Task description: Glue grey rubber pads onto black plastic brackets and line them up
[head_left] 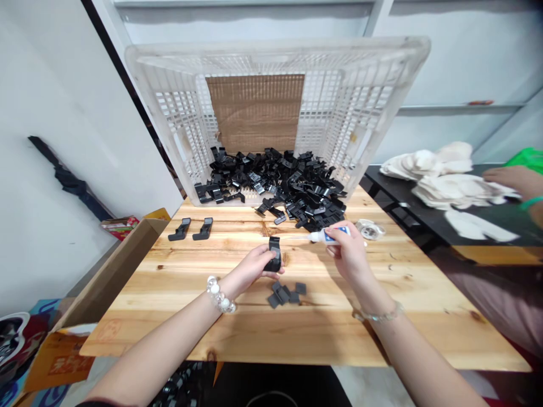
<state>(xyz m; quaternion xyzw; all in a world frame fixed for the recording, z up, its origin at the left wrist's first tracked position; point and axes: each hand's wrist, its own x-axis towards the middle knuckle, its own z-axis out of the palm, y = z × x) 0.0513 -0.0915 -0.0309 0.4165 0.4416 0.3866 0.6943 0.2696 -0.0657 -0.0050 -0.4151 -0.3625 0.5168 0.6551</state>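
Observation:
My left hand (254,267) is closed around a black plastic clip (274,253), held upright just above the wooden table (169,305). My right hand (348,251) grips a small white glue tube (331,234) with a blue label, its nozzle pointing left toward the clip's top. Several small black square pads (285,294) lie on the table just below my hands. Two finished-looking black clips (192,229) lie side by side at the far left of the table.
A white plastic crate (373,113) lies tipped on its side at the back, spilling a pile of black clips (280,183). A clear tape roll (370,228) sits right of the glue tube. Another person's hand (515,181) rests by white cloths (445,175) on the right.

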